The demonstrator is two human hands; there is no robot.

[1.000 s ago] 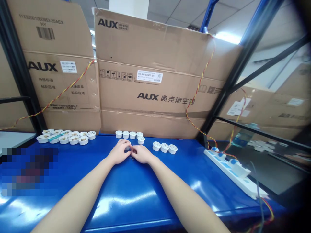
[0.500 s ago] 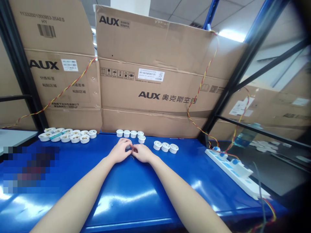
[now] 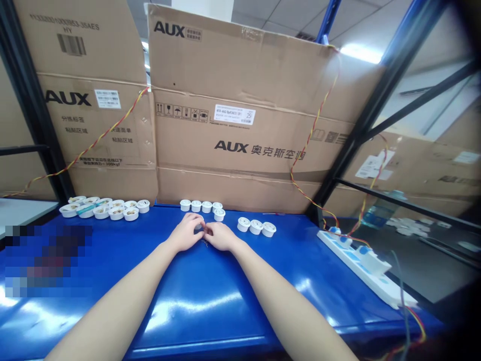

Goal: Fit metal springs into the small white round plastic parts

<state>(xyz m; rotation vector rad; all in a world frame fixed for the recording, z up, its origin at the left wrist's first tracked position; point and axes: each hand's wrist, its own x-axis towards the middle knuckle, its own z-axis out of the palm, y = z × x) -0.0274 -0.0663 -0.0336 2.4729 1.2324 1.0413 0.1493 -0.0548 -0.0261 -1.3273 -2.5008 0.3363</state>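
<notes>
My left hand (image 3: 186, 233) curves around a small white round cup (image 3: 198, 227), mostly hidden behind its fingers. My right hand (image 3: 221, 236) meets it from the right, with thumb and fingertips pinched together at the cup's near side. What the right fingertips pinch is too small and covered to make out. Just below the fingertips, a few thin, tiny pieces (image 3: 205, 243) lie on the blue tabletop (image 3: 195, 286). Beyond my hands stand several lidded white cups (image 3: 196, 206), and three more lidded cups (image 3: 256, 227) sit in a row to the right.
Open white cups (image 3: 116, 213) with small contents are grouped at the back left, a teal strip-like tool (image 3: 88, 208) across them. Cardboard boxes (image 3: 240, 165) wall off the back. At right lies a white power strip (image 3: 368, 271) with plugs and cables. A blurred patch covers the left.
Both hands stay in nearly the same place around the cup. The camera view shifts very slightly; no cup on the table has visibly moved.
</notes>
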